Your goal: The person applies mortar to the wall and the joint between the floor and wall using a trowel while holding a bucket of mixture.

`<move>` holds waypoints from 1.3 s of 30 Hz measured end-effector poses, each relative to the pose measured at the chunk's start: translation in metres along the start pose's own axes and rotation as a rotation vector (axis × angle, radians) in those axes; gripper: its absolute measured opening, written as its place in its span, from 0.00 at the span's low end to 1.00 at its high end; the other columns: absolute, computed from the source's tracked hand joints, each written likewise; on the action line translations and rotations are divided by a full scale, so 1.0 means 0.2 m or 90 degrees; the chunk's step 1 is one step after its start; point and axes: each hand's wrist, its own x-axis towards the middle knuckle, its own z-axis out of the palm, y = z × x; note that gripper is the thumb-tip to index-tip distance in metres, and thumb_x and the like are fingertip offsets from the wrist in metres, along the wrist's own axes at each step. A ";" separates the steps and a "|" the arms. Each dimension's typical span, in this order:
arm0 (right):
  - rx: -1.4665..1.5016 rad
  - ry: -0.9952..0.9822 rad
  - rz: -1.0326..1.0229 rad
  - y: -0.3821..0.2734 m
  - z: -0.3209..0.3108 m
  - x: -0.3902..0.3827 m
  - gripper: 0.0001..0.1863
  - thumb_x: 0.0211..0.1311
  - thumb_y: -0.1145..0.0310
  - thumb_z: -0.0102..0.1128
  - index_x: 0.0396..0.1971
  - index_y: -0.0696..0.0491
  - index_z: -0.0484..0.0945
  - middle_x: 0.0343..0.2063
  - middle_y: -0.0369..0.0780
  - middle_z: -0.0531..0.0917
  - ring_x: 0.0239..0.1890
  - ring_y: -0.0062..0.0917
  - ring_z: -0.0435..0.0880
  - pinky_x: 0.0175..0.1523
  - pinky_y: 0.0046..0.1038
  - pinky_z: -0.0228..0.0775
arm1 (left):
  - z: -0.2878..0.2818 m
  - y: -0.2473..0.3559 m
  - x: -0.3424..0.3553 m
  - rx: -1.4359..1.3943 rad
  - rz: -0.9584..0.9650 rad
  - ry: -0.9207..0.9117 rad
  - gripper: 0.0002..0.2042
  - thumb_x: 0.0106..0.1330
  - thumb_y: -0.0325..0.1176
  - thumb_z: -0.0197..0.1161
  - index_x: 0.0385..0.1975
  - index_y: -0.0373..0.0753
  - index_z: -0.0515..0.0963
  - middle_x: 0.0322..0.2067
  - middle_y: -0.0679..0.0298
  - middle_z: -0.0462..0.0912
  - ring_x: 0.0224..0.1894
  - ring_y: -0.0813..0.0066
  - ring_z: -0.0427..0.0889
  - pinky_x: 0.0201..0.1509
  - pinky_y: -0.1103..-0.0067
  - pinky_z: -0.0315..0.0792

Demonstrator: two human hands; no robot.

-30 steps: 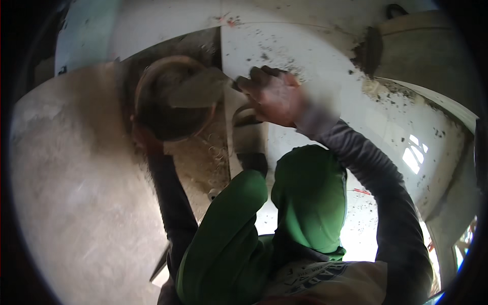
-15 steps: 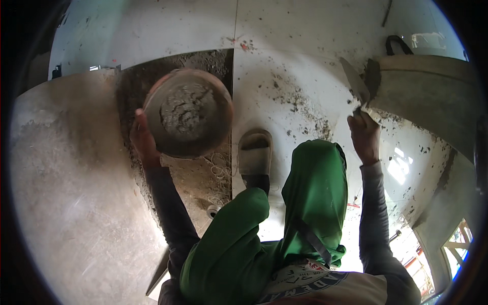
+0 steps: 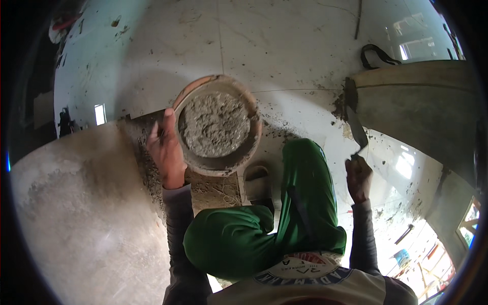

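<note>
A round, mortar-smeared bucket (image 3: 256, 134) stands left of centre, with grey wet mortar (image 3: 216, 124) inside. My left hand (image 3: 170, 152) is at the outside of its left rim, fingers apart and slightly blurred. No finger is seen hooked over the rim. On the right, my right hand (image 3: 359, 178) is closed round the handle of a trowel (image 3: 358, 131). The blade points away from me, its far end near a dark mortar patch beside a curved grey slab. The fist hides most of the handle.
The curved grey slab (image 3: 417, 99) stands at the right, a black strap (image 3: 376, 53) behind it. Another pale slab (image 3: 86, 203) fills the left. Mortar crumbs dot the white tiles (image 3: 284, 66). My sandalled foot (image 3: 257, 183) is beside a bare, untiled strip (image 3: 216, 190).
The bucket has shifted right and away from me, over the untiled strip's far edge, with my left hand following beside it. The trowel stays in my right hand. The whole view has tilted.
</note>
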 end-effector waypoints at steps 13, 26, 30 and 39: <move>0.161 -0.032 -0.062 -0.58 0.04 0.06 0.08 0.65 0.72 0.66 0.35 0.57 0.75 0.27 0.50 0.79 0.29 0.52 0.78 0.36 0.43 0.72 | 0.70 0.05 0.24 0.012 0.043 -0.200 0.29 0.72 0.48 0.72 0.14 0.41 0.65 0.19 0.76 0.64 0.25 0.84 0.59 0.29 0.76 0.58; -0.257 -0.305 -0.698 -1.13 0.50 0.83 0.07 0.61 0.69 0.70 0.36 0.54 0.82 0.24 0.39 0.85 0.27 0.30 0.88 0.33 0.33 0.80 | 0.57 0.01 0.72 0.174 0.217 -0.340 0.19 0.77 0.48 0.67 0.38 0.34 0.87 0.34 0.65 0.86 0.36 0.82 0.79 0.44 0.76 0.76; 0.497 -0.564 0.246 -1.16 0.37 0.58 0.10 0.70 0.66 0.69 0.39 0.58 0.81 0.21 0.36 0.82 0.19 0.22 0.83 0.24 0.27 0.74 | 0.48 -0.08 0.84 0.085 -0.054 -0.352 0.22 0.79 0.49 0.64 0.51 0.30 0.85 0.43 0.61 0.88 0.42 0.74 0.85 0.51 0.74 0.79; 0.732 -0.278 0.098 -1.10 0.27 0.48 0.18 0.74 0.57 0.63 0.37 0.61 0.79 0.22 0.33 0.78 0.21 0.15 0.76 0.26 0.21 0.67 | 0.41 -0.41 1.21 0.289 0.108 -0.422 0.30 0.82 0.57 0.48 0.69 0.38 0.70 0.61 0.52 0.82 0.60 0.56 0.81 0.64 0.62 0.76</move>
